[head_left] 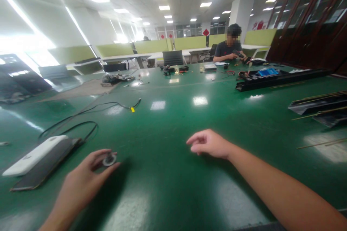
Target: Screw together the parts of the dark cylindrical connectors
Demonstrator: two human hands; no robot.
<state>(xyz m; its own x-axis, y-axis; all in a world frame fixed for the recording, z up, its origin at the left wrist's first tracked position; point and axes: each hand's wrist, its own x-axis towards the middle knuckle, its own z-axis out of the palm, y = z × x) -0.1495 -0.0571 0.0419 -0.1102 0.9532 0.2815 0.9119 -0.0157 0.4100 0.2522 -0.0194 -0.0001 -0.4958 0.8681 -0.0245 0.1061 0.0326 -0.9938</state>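
Between the thumb and fingers of my left hand is a small round metal part with a pale ring-shaped rim and a darker middle; its exact kind is not clear. This hand is above the green table, at the lower left. My right hand hovers over the middle of the table, palm side turned left. Its fingers are loosely bent, with a gap between thumb and forefinger, and no object shows in them.
To the left lie a white device, a dark flat slab and a black cable with a yellow tag. Black channels and thin rods lie at right. Across the table, a person handles a dark object beside a long black tray.
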